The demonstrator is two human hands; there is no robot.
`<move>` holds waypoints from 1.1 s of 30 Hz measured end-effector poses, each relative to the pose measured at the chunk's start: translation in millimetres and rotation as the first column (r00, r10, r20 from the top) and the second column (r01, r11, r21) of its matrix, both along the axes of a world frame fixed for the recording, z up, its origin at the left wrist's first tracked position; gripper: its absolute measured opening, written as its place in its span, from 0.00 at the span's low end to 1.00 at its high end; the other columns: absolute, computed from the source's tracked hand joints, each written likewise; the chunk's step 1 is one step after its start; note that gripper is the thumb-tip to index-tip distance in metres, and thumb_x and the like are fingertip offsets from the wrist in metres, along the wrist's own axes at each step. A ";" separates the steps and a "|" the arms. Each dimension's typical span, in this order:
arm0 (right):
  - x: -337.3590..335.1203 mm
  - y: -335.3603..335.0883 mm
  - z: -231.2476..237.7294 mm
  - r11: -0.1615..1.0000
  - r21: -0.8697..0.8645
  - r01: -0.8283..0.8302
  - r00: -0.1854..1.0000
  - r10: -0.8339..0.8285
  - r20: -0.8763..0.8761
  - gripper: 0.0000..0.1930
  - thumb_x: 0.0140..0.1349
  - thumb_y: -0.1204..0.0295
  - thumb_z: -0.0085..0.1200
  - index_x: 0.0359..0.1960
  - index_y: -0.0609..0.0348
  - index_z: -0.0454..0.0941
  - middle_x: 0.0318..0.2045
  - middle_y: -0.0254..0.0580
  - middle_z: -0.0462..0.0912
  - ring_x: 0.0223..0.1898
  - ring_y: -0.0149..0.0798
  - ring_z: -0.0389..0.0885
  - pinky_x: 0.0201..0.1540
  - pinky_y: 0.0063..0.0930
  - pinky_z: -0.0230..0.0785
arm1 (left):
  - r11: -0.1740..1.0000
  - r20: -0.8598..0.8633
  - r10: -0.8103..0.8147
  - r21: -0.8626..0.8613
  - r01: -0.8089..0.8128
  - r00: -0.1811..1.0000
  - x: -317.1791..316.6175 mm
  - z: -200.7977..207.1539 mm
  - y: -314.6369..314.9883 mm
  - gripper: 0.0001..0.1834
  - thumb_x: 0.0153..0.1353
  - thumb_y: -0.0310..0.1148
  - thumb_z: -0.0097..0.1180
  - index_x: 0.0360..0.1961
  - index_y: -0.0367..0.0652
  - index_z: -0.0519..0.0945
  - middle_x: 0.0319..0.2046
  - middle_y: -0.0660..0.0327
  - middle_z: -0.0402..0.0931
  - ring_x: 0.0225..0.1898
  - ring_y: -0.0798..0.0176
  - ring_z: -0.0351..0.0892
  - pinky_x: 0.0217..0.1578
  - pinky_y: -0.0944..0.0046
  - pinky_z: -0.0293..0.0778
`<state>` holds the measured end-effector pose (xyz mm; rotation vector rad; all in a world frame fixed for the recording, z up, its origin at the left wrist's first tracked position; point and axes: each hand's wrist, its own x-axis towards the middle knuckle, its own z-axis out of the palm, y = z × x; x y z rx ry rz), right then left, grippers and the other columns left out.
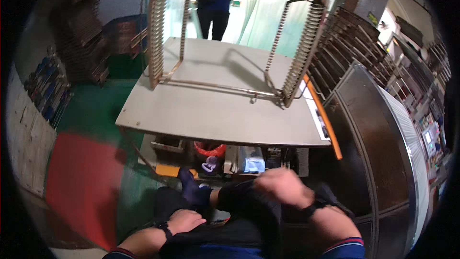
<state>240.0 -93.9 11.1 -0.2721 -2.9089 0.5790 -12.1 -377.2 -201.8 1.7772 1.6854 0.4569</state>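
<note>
Below the tabletop's [215, 115] near edge are dark trousers [254, 213]; the left hand [187, 221] rests on them, fingers loosely extended. The blurred right hand [281, 186] is over them, finger state unclear. A slotted metal rack [303, 50] stands between the tabletop's left and right edges.

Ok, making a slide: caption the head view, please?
Metal rack on a pale table; wearer's left hand over dark trousers, right hand blurred.
</note>
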 end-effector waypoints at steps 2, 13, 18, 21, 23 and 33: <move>31.2 22.9 70.8 0.975 0.194 0.107 0.975 -0.064 -0.214 0.08 0.56 0.75 0.62 0.39 0.53 0.85 0.33 0.41 0.84 0.38 0.49 0.86 0.42 0.42 0.80 | 0.997 -0.003 0.068 0.045 -0.067 0.998 -5.0 23.6 -3.4 0.24 0.75 0.50 0.55 0.27 0.43 0.83 0.28 0.52 0.81 0.36 0.41 0.83 0.38 0.43 0.77; 254.7 146.8 240.5 0.205 0.541 0.816 0.414 -0.860 -0.299 0.27 0.67 0.57 0.62 0.62 0.58 0.74 0.56 0.59 0.80 0.60 0.62 0.77 0.62 0.51 0.72 | 0.981 -0.030 0.033 0.194 -0.026 0.999 5.6 12.4 29.5 0.17 0.73 0.46 0.51 0.35 0.47 0.85 0.35 0.53 0.85 0.43 0.41 0.85 0.45 0.42 0.78; 272.1 160.8 233.8 0.226 0.490 0.842 0.316 -0.943 -0.108 0.40 0.66 0.53 0.64 0.75 0.55 0.64 0.62 0.64 0.77 0.66 0.64 0.75 0.69 0.49 0.69 | 0.974 -0.373 0.133 0.222 -0.051 0.918 -13.6 -22.0 -30.5 0.16 0.62 0.50 0.60 0.39 0.53 0.90 0.44 0.60 0.87 0.54 0.50 0.80 0.60 0.38 0.68; 267.5 161.6 235.1 0.225 0.489 0.842 0.313 -0.944 -0.104 0.41 0.64 0.54 0.65 0.75 0.55 0.63 0.63 0.63 0.77 0.65 0.64 0.75 0.69 0.48 0.69 | 0.960 -0.346 0.166 0.271 -0.071 0.923 -4.6 -13.0 -27.8 0.17 0.64 0.52 0.59 0.38 0.54 0.91 0.43 0.61 0.87 0.55 0.49 0.80 0.60 0.38 0.69; 276.8 158.7 232.3 0.195 0.508 0.839 0.310 -0.939 -0.151 0.38 0.63 0.55 0.65 0.73 0.55 0.67 0.62 0.62 0.78 0.64 0.63 0.77 0.68 0.48 0.71 | 0.971 -0.398 0.103 0.238 -0.007 0.912 -2.1 -6.0 -16.5 0.18 0.64 0.53 0.58 0.38 0.53 0.91 0.43 0.61 0.87 0.55 0.49 0.80 0.60 0.39 0.69; 232.1 152.5 224.5 0.002 0.574 0.819 0.132 -0.974 -0.185 0.30 0.64 0.49 0.62 0.65 0.46 0.75 0.57 0.52 0.83 0.61 0.57 0.82 0.60 0.54 0.77 | 0.980 -0.298 -0.040 0.176 0.096 0.954 2.9 -0.2 12.5 0.18 0.68 0.49 0.55 0.39 0.49 0.91 0.43 0.56 0.89 0.51 0.46 0.84 0.55 0.44 0.75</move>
